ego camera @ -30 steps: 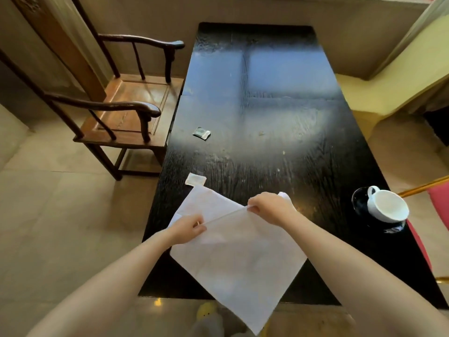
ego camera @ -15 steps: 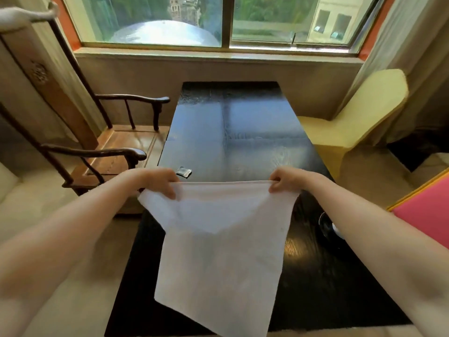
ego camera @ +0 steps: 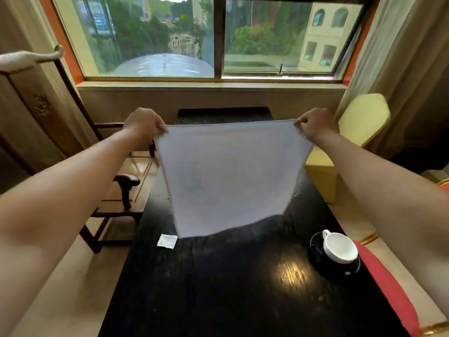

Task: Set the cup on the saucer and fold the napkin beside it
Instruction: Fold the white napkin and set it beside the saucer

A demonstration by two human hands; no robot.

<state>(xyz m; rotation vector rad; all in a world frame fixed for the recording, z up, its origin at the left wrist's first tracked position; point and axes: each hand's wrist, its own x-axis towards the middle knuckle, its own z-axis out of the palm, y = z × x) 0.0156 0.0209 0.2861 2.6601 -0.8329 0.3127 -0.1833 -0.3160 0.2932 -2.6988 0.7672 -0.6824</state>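
holding the white napkin (ego camera: 228, 178) stretched out in the air, both hands are raised in front of the window (ego camera: 213, 37). left hand (ego camera: 143, 124) is closed in a pinch on the napkin's upper left corner; right hand (ego camera: 314, 124) is closed in the same way on the upper right corner. top edge runs taut and nearly level between the two hands. cloth hangs open as a single flat sheet, narrowing toward the bottom, with its lower edge slanting and clear of the dark surface (ego camera: 230, 288) below it. no fold is visible in the napkin.

white cup (ego camera: 340, 248) sits on the black saucer (ego camera: 315, 249) near the right edge of the surface, handle pointing away from the person, mouth open and tilted toward the camera. cup and saucer lie well apart from the napkin, to its lower right.

small white packet (ego camera: 167, 241) lies flat on the surface just below the napkin's lower left corner, not touching it. wooden armchair (ego camera: 121, 190) stands beside the left edge of the surface. yellow chair (ego camera: 359, 120) stands at the far right, and a red seat (ego camera: 388, 293) shows at the near right edge.
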